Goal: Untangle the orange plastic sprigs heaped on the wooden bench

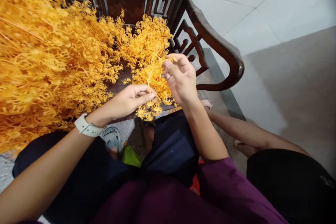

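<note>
Over a wooden chair, your hands work among orange sprigs.
Your right hand pinches a thin stem between thumb and fingers. Your left hand curls near its lower end, though you cannot tell whether it grips. More sprigs heap across the chair seat.

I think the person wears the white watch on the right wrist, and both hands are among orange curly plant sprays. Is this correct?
Not quite: the white watch is on the wrist of the left hand, not of the right hand, as the head view shows. The rest is right: both hands are among the orange curly plant sprays.
</note>
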A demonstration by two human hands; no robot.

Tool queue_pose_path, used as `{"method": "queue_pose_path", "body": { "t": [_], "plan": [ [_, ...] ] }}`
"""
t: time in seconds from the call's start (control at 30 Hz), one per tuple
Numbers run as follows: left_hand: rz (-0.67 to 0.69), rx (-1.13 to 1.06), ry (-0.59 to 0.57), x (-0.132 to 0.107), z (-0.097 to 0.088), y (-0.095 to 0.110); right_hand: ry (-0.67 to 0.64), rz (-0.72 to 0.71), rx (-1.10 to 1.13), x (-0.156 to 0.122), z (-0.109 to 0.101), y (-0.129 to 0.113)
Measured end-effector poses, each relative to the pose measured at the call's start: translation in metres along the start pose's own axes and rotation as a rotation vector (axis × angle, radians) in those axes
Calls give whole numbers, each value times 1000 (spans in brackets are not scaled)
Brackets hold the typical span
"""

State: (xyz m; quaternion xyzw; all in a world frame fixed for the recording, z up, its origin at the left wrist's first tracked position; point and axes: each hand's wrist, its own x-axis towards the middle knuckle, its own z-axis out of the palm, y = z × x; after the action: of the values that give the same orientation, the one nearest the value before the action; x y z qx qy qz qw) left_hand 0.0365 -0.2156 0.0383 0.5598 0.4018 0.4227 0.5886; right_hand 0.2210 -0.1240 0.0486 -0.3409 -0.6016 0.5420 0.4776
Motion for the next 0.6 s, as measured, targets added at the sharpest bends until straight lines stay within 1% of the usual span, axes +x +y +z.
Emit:
{"method": "queue_pose_path", "body": {
  "t": [0.07, 0.13, 0.27, 0.3, 0.37, 0.43, 0.47, 0.53, 0.6],
  "plan": [
    [10, -47, 67, 1, 0, 5, -24, 24, -24, 0, -4, 2],
    [13, -101, 147, 1, -2, 9, -27, 10, -55, -2, -5, 3],
    [47, -109, 317, 1, -8, 13, 53, -117, -124, -8, -4, -1],
    [58, -97, 359, 1, -9, 14, 39, -138, -134, -10, -3, -3],
    [76, -64, 423, 1, -10, 13, -55, -145, -145, -14, 0, -8],
    [100, -24, 456, 2, -9, 11, -161, -131, -143, -17, 3, -11],
    [114, -9, 467, 2, -8, 10, -186, -125, -135, -18, 4, -12],
    [142, -20, 499, 3, -6, 8, -191, -114, -112, -18, 7, -12],
    [159, -96, 562, 5, -2, 6, -170, -98, -84, -18, 10, -11]
  ]
}}
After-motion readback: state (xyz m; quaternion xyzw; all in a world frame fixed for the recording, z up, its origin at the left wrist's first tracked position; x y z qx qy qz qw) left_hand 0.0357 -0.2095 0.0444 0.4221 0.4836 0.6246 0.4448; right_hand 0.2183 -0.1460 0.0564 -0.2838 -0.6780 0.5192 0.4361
